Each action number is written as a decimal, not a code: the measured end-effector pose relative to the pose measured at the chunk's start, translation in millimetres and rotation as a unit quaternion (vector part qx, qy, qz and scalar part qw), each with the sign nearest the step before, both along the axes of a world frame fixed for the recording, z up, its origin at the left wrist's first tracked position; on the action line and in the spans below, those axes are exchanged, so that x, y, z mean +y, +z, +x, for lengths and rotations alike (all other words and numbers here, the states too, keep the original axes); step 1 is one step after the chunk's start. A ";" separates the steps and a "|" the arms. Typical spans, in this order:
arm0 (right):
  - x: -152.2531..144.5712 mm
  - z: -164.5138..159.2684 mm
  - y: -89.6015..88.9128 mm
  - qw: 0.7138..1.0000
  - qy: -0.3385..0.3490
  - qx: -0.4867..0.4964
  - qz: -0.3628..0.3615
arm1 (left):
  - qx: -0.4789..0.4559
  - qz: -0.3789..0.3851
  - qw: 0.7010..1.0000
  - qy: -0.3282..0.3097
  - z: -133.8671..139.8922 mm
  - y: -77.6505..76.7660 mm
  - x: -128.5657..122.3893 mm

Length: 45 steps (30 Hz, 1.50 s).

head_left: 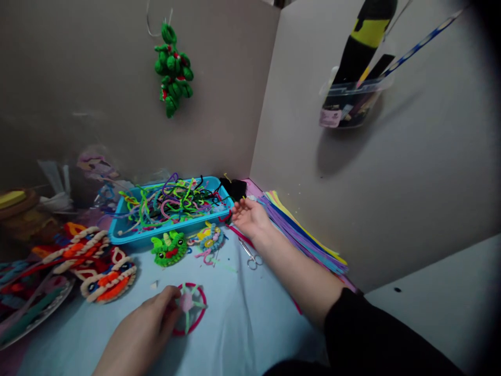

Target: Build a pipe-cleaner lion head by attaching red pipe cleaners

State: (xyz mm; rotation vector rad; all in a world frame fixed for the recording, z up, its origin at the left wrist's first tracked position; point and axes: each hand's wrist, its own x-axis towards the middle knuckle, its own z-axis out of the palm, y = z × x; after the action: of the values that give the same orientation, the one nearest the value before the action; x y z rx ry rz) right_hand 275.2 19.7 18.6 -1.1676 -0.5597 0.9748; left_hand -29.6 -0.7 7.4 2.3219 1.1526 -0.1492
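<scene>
My left hand (154, 318) pinches the left edge of a pipe-cleaner ring (204, 300), which is red with pale green spokes and a pink centre. The ring is just above or on the light blue cloth; I cannot tell which. My right hand (248, 216) reaches to the right corner of a blue tray (144, 240) full of tangled pipe cleaners (172, 201). Its fingers are loosely bent and apart, with nothing visible in them. Below its wrist lie small scissors (250, 258). A red pipe cleaner (239, 234) runs beside that wrist.
Long straight pipe cleaners (301, 230) lie along the right wall. A green fuzzy figure (170, 249), a blue-and-yellow one (211, 237) and orange ones (111, 279) sit on the cloth. At left is a plate (58, 313). A clear box of tools (352, 104) hangs at right.
</scene>
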 end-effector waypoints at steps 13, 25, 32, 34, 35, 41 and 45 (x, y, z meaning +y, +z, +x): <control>-101.1 47.0 -2.6 0.776 0.007 -0.587 -0.232 | 0.042 -0.030 0.999 0.012 7.7 11.9 -4.8; -69.0 4.4 -22.4 0.613 0.089 -0.678 -0.395 | 0.021 -0.013 0.998 0.051 7.9 10.1 -1.1; -83.7 41.3 3.9 0.603 0.028 -0.668 -0.435 | -0.019 -0.032 0.998 0.056 2.3 -2.1 2.3; -91.3 56.7 13.5 0.597 0.000 -0.661 -0.455 | -0.017 -0.033 0.998 0.054 1.7 -5.5 2.9; -95.1 63.1 17.3 0.595 -0.008 -0.657 -0.462 | -0.016 -0.034 0.998 0.051 1.7 -6.6 3.1; -103.9 70.0 18.3 0.596 0.002 -0.652 -0.468 | -0.009 -0.021 0.999 0.045 1.8 -9.0 3.7; -97.2 58.7 7.3 0.602 0.025 -0.652 -0.461 | 0.000 -0.017 0.999 0.043 1.9 -8.1 3.7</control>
State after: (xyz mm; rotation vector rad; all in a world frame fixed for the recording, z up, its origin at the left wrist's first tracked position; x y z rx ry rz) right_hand 333.9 -77.5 25.9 -2.8577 -1.2941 0.1712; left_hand -27.7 2.9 -0.7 2.2386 1.2385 -0.1365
